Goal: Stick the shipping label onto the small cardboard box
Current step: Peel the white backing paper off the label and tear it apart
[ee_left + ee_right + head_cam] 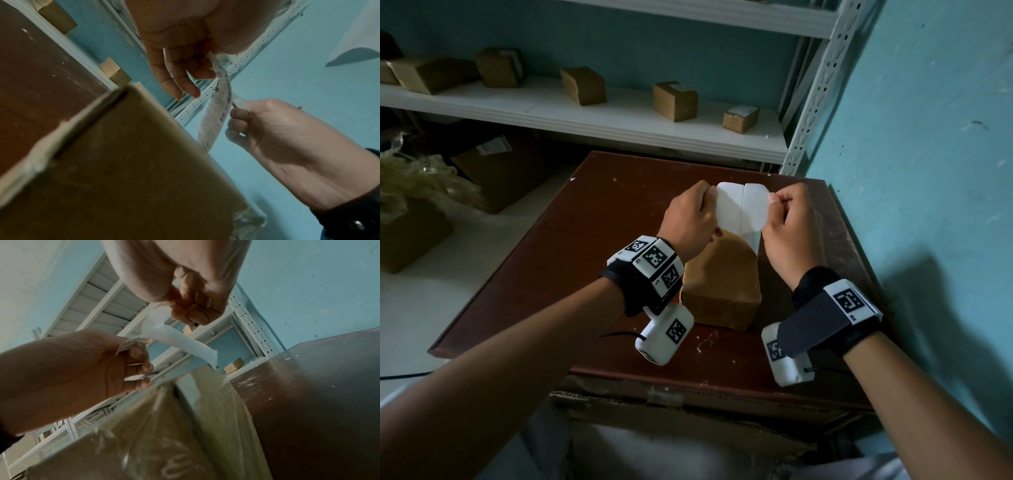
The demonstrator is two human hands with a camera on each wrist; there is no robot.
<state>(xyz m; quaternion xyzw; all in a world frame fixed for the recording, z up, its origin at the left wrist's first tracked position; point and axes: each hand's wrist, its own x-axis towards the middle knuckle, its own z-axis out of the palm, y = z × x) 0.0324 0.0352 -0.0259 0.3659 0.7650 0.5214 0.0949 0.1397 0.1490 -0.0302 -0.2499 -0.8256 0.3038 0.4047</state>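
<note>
While both hands [736, 219] pinch label [743, 205] edges, box [719, 281] below

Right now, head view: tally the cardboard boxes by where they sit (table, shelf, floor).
Table: 1, the small cardboard box, under the shipping label that the left hand and right hand hold.
Shelf: 6 brown boxes, counting the partly cut-off one at the left edge.
Floor: 2 boxes.
Total: 9.
</note>
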